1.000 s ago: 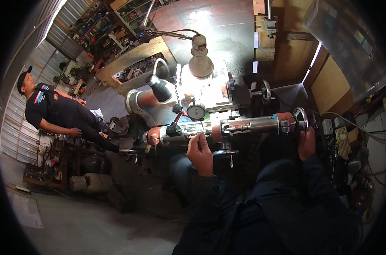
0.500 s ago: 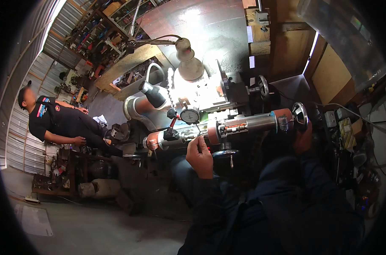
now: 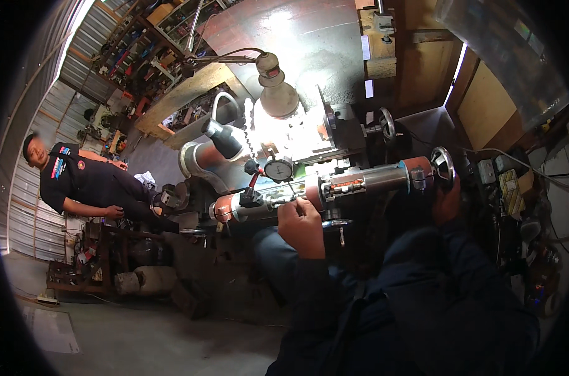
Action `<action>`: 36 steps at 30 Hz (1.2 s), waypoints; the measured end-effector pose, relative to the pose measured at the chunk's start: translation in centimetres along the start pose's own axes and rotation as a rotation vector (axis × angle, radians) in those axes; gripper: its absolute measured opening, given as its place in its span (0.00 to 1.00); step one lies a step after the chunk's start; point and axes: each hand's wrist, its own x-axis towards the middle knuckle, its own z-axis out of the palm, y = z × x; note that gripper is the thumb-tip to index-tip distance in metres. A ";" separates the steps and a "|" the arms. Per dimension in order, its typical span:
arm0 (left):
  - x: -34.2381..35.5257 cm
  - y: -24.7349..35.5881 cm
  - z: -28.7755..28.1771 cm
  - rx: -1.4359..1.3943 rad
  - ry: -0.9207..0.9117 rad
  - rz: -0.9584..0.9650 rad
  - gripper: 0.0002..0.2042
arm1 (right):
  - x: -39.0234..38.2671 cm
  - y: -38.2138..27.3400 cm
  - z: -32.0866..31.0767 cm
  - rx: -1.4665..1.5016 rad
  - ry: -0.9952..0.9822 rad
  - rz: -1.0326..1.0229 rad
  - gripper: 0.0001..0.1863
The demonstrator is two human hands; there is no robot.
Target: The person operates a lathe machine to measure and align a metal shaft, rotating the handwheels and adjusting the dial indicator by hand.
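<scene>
My left hand [image 3: 300,229] is closed in a pinch at the front of a long machine assembly, just below the tip of a round dial gauge [image 3: 279,169]. Whatever lies between those fingertips is too small to make out. A black base [image 3: 251,198] with a red-jointed arm carries the gauge, sitting on the assembly's left part. At the right end, my right hand [image 3: 447,203] is in shadow, closed around the lower rim of a shiny handwheel [image 3: 443,168]. Between the two hands runs a steel cylinder [image 3: 384,180] with reddish-brown collars.
A black gooseneck lamp [image 3: 225,139] and a bright hanging lamp [image 3: 278,94] stand over the machine. Another handwheel [image 3: 387,125] sits behind it, and a crank wheel [image 3: 336,224] is below. A person in dark clothes [image 3: 87,178] stands at left. Cluttered shelves fill the background.
My left hand has shifted slightly right along the assembly, its fingers still pinched. My right hand stays at the handwheel. The person at left has turned their head.
</scene>
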 end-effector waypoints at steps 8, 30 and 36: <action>-0.7 -0.6 -0.2 -0.252 -0.007 -0.040 0.06 | -0.1 0.2 0.1 0.012 -0.010 0.030 0.35; 0.8 -2.9 -1.8 -0.283 -0.226 0.150 0.07 | 0.2 -1.6 -0.8 -0.029 -0.007 0.070 0.36; 0.5 -2.8 -1.5 -0.314 -0.200 0.126 0.09 | 0.2 -1.3 -0.7 0.011 -0.013 0.036 0.35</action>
